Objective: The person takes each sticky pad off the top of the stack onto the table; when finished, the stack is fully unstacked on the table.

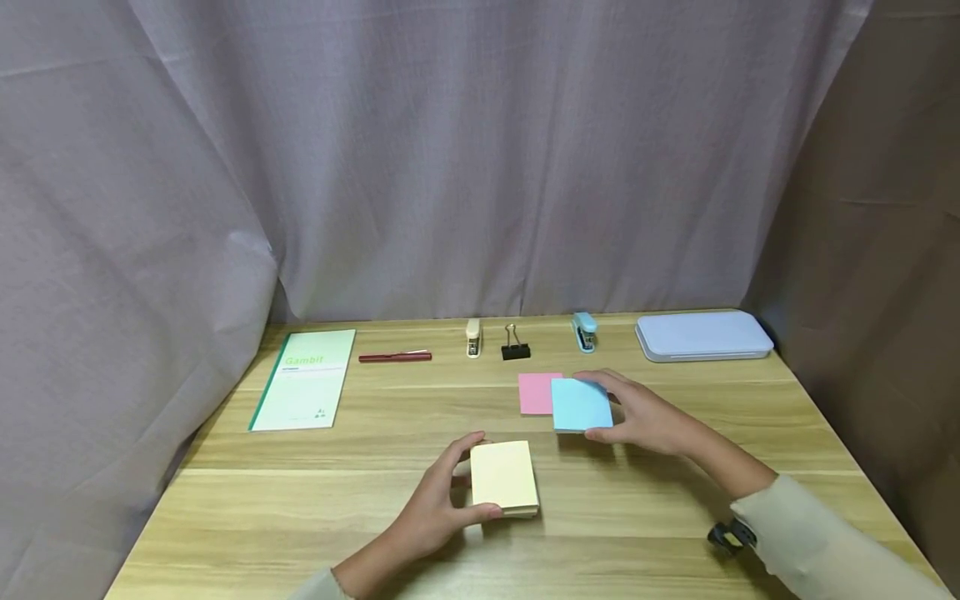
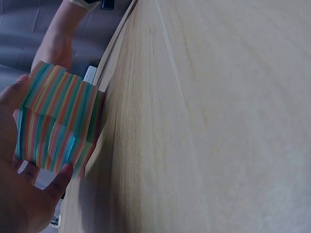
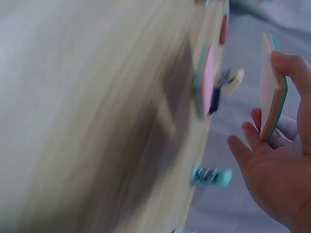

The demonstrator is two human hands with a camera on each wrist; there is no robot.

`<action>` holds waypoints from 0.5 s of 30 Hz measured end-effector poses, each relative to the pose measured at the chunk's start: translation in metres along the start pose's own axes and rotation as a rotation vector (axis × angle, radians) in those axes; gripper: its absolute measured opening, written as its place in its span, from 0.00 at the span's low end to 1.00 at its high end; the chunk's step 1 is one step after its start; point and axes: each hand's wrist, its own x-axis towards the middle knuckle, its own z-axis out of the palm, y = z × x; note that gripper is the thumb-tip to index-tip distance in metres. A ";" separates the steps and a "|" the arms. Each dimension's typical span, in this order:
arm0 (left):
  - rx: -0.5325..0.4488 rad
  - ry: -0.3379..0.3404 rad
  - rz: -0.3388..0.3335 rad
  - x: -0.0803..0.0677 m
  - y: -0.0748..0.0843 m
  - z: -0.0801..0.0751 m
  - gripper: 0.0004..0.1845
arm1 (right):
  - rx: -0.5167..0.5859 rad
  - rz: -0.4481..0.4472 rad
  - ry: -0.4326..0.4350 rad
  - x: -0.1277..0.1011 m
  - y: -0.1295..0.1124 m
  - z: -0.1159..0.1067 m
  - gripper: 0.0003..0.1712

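The yellow-topped note pad (image 1: 504, 475) is gripped by the left hand (image 1: 435, 508) near the front middle of the desk (image 1: 225, 500), thumb and fingers curled round its edges; in the left wrist view its striped, many-coloured side (image 2: 58, 121) is seen. A blue-topped pad (image 1: 581, 404) is pinched by the right hand (image 1: 645, 417), raised just off the desk and partly overlapping the pink pad (image 1: 536, 392) lying behind it. Both grips are closed on their pads.

The step in hand appears to be a gathering of the pads, with two lifted and one left lying. The next move would probably call for the two held pads to be brought together squarely, edges aligned, without the loose sheets being fanned.

Along the back edge lie a green notebook (image 1: 303, 379), a red pen (image 1: 394, 357), a beige stapler (image 1: 473, 337), a binder clip (image 1: 514, 346), a blue stapler (image 1: 584, 332) and a pale case (image 1: 702, 335).
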 end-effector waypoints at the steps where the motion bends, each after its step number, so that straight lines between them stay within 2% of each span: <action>1: 0.000 -0.001 0.000 0.000 0.000 0.000 0.49 | -0.016 0.012 0.008 0.002 0.007 -0.003 0.50; 8: 0.008 0.002 0.006 0.000 0.001 0.000 0.49 | -0.127 0.068 0.002 0.015 0.053 -0.018 0.50; 15: 0.009 0.002 0.002 0.000 0.001 0.000 0.49 | -0.169 0.044 -0.022 0.020 0.072 -0.020 0.48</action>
